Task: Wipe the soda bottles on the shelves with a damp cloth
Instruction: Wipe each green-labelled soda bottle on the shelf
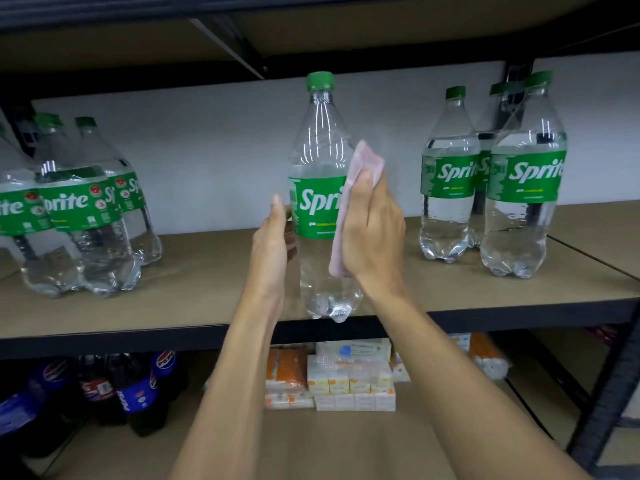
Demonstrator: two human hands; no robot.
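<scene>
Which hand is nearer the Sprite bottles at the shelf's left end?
Left. The left hand holds the centre bottle, right of the left-end bottles; the right hand presses the cloth on its far side.

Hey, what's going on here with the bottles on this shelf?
A person is wiping a Sprite bottle. The left hand holds it upright at the front edge of the shelf, while the right hand presses a pink cloth against its right side, over the label. The other bottles stand untouched on the shelf, one group at left and one at right.
</scene>
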